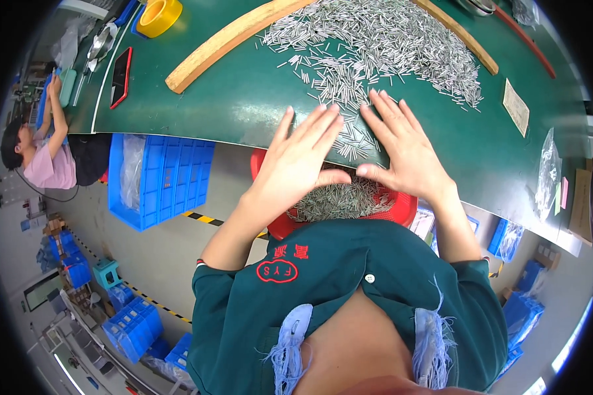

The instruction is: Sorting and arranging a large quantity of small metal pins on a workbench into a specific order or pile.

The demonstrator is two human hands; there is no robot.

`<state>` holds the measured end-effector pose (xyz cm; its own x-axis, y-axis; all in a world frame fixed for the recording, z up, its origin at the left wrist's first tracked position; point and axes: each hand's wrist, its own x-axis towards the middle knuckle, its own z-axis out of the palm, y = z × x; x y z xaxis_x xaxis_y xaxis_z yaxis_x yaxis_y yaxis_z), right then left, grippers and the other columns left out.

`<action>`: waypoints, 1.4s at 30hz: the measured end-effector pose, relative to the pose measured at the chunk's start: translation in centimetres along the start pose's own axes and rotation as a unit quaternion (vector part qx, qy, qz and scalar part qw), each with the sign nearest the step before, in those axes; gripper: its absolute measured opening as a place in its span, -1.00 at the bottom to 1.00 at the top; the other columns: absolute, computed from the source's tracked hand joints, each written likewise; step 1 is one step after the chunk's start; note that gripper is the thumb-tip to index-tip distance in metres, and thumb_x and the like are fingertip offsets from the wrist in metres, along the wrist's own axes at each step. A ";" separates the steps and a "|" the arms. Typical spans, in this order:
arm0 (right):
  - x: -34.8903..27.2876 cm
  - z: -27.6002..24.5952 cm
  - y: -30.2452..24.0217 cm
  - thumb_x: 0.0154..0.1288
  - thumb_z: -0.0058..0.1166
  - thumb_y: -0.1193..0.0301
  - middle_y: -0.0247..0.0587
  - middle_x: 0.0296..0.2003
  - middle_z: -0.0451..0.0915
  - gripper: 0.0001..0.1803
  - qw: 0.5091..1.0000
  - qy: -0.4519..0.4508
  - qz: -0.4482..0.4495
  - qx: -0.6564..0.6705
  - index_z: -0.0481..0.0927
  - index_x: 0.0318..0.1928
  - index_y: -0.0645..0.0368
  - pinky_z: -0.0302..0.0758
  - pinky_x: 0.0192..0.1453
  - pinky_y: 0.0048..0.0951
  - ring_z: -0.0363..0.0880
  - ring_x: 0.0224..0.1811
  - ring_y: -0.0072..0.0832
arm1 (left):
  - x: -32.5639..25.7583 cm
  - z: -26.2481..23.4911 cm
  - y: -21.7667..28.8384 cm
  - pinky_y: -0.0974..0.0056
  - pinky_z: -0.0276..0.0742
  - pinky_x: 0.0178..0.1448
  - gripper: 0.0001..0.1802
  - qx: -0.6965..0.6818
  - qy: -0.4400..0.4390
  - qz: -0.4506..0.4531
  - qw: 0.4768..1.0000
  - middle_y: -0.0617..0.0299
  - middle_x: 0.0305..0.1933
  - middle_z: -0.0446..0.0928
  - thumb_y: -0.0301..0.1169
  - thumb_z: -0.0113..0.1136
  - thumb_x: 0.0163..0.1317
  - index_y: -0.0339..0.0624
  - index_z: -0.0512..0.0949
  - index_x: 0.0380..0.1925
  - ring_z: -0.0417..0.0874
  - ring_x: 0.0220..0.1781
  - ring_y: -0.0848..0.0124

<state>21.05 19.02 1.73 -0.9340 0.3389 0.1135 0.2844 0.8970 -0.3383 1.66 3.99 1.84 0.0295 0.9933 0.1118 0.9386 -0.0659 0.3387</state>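
My left hand (296,155) lies palm down at the near edge of the green table (197,112), its fingers stretched forward. Opposite it, my right hand (405,145) is flat too, fingers spread. Between the two, a small group of short metal pins (356,141) lies on the table at the edge. A thin trail of pins joins it to a large heap (389,39) farther back. Below the edge, against my body, a red plastic basket (402,209) holds many more pins; my thumbs and forearms hide part of it.
Two wooden strips (230,43) flank the heap. Left on the table are a red-edged phone (120,78) and a yellow tape roll (159,17). At right lie a paper card (516,107) and a plastic bag (547,174). Blue crates (171,174) stand below; a person (49,158) works at far left.
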 end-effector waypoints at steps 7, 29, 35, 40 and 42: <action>0.6 -0.5 -0.7 0.23 0.06 -0.30 0.04 0.50 0.14 0.03 0.999 0.018 -0.026 0.006 0.22 0.47 0.18 -0.08 0.63 -0.03 0.03 0.58 -0.13 | 1.5 0.0 -0.9 -0.24 -0.08 0.58 0.04 -0.011 0.029 0.013 0.999 0.08 0.56 0.16 0.31 0.11 0.09 -0.15 0.25 0.45 0.15 0.59 0.13; -2.0 -0.3 -2.0 -0.04 -0.02 -0.42 0.03 0.49 0.15 0.25 0.997 -0.056 -0.056 0.019 0.15 0.48 0.26 -0.03 0.62 -0.04 0.02 0.59 -0.13 | -0.7 0.8 0.2 -0.21 -0.09 0.59 0.13 -0.001 0.018 -0.004 1.000 0.09 0.57 0.13 0.18 0.31 -0.05 -0.16 0.17 0.48 0.13 0.60 0.17; -2.0 0.1 -2.3 0.01 -0.01 -0.38 0.05 0.48 0.17 0.23 0.995 -0.057 -0.081 0.016 0.15 0.46 0.35 0.00 0.61 -0.04 0.04 0.58 -0.15 | -2.2 1.2 1.4 -0.17 -0.08 0.60 0.11 -0.025 -0.014 0.022 0.999 0.12 0.56 0.18 0.13 0.34 -0.06 -0.17 0.20 0.47 0.15 0.60 0.22; -3.2 -0.9 -2.3 0.00 0.20 -0.21 -0.04 0.45 0.26 0.09 0.985 -0.077 -0.099 0.121 0.27 0.43 0.22 0.07 0.60 -0.02 0.18 0.53 -0.18 | -3.9 0.1 0.6 -0.17 0.13 0.53 -0.05 -0.068 0.002 0.084 0.994 0.12 0.46 0.34 0.12 0.34 0.02 -0.21 0.38 0.36 0.33 0.50 0.21; -2.2 -0.8 -1.7 0.01 0.18 -0.23 -0.03 0.45 0.25 0.09 0.989 -0.053 -0.097 0.100 0.26 0.44 0.22 0.07 0.60 -0.02 0.17 0.53 -0.17 | -2.8 -0.6 -0.2 -0.17 0.13 0.53 -0.04 -0.035 0.027 0.056 0.997 0.11 0.47 0.33 0.14 0.32 0.04 -0.20 0.37 0.36 0.34 0.50 0.20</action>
<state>22.80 17.01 2.84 -0.9871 0.1252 0.0995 0.0593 0.8643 -0.4994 1.17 1.19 1.96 0.1123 0.9731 0.2011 0.9038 -0.1841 0.3864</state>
